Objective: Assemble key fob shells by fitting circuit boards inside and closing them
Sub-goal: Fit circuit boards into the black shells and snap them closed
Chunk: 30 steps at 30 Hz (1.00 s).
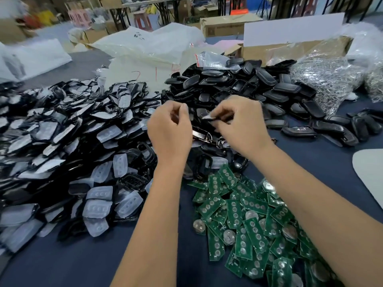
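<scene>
My right hand (238, 123) pinches a black key fob shell (210, 118) with a pale pad on it, held above the piles. My left hand (170, 131) hovers just left of it with fingers curled; nothing shows between them. A glossy black shell frame (202, 136) lies on the heap below, between the hands. Green circuit boards (248, 220) with round button contacts are heaped near my right forearm. Shell halves with translucent rubber pads (62, 141) fill the left side. Plain black shell backs (248, 85) are piled behind the hands.
The blue table (83, 264) shows at the front left. A clear bag of small metal parts (331, 79) sits at the back right by a cardboard box (290, 48). Crumpled plastic bags (145, 44) lie behind. A pale rounded sheet (369, 168) pokes in at the right edge.
</scene>
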Each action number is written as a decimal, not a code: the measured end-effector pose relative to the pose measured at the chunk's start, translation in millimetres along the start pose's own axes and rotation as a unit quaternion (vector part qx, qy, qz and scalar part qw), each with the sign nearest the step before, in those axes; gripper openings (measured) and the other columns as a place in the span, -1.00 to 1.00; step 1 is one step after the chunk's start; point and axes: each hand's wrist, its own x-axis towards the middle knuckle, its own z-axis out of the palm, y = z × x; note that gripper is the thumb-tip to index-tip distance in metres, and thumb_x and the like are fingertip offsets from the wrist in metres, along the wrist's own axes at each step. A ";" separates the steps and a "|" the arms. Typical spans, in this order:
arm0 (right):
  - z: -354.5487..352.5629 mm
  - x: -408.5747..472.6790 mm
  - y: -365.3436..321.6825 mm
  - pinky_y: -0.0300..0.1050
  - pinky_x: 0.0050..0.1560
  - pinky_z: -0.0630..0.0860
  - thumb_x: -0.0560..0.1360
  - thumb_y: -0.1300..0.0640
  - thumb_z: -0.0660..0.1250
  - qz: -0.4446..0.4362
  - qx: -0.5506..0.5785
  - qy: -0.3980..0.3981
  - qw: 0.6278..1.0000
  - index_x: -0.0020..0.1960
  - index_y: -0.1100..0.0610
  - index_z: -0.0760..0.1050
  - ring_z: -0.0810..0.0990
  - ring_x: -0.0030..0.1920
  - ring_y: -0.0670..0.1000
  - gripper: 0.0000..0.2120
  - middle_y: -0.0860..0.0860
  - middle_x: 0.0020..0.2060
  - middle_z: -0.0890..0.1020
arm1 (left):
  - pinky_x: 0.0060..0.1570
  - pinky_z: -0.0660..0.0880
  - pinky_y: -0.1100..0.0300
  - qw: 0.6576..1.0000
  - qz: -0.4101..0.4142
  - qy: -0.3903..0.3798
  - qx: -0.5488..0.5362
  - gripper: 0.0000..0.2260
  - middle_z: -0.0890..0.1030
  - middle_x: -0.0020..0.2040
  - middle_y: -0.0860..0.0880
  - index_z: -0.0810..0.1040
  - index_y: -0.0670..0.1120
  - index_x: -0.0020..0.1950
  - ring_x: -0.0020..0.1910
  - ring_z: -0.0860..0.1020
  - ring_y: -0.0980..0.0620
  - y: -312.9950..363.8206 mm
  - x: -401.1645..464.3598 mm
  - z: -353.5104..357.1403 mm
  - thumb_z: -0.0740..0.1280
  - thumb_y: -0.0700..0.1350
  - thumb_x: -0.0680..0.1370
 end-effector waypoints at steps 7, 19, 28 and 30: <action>52.7 47.3 -51.8 0.02 0.18 0.56 0.46 0.36 0.30 -0.092 -0.123 -0.075 0.985 0.15 0.08 0.71 0.61 0.18 0.12 -0.63 0.04 0.10 0.72 | 0.02 0.36 0.17 0.957 -0.043 0.285 0.038 -0.84 0.61 -0.13 -0.02 0.65 -0.15 -0.05 -0.04 0.50 -0.09 -16.5 21.1 -36.8 0.29 -0.14 0.59; 124.2 67.4 -99.3 -0.02 0.20 0.53 0.50 0.44 0.29 -0.286 -0.262 -0.151 0.909 0.24 0.06 0.59 0.46 0.27 0.07 -0.58 -0.04 0.14 0.64 | 0.03 0.48 0.05 0.873 -0.144 0.457 -0.096 -0.84 0.64 -0.10 -0.12 0.59 -0.20 -0.06 -0.06 0.57 -0.13 -30.0 37.1 -56.8 0.25 -0.17 0.60; 97.0 52.9 -92.2 -0.09 0.17 0.37 0.57 0.26 0.27 -0.296 -0.242 -0.136 0.914 0.14 -0.01 0.63 0.47 0.24 0.01 -0.73 -0.13 0.04 0.67 | -0.06 0.43 0.20 0.890 -0.128 0.428 -0.094 -0.84 0.63 -0.11 -0.13 0.59 -0.24 -0.06 -0.07 0.56 -0.13 -25.5 34.0 -52.6 0.26 -0.19 0.59; 86.6 46.3 -92.5 -0.12 0.07 0.30 0.54 0.26 0.27 -0.298 -0.241 -0.154 0.911 0.04 0.04 0.61 0.46 0.22 0.02 -0.79 -0.12 -0.03 0.64 | -0.03 0.44 0.15 0.898 -0.112 0.416 -0.083 -0.84 0.62 -0.11 -0.12 0.60 -0.24 -0.06 -0.06 0.55 -0.14 -22.4 32.7 -51.4 0.27 -0.20 0.58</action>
